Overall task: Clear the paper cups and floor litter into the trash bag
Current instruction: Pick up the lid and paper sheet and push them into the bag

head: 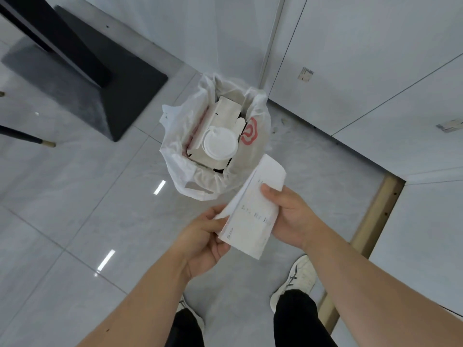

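A white plastic trash bag [175, 156] with a red logo stands open on the floor in a corner. Inside it lie a cardboard box [223, 113] and a paper cup with a white lid [220, 146]. Just in front of the bag I hold a folded white printed paper [253, 216] with both hands. My left hand [203, 241] grips its lower left edge. My right hand [288, 216] grips its right side, thumb on top.
A black table base [100, 78] stands at the upper left, with thin chair legs [27, 137] at the left edge. White wall panels [350, 58] close off the right side, with a brass floor strip [370, 219]. My shoes [298, 276] stand on the glossy grey tiles.
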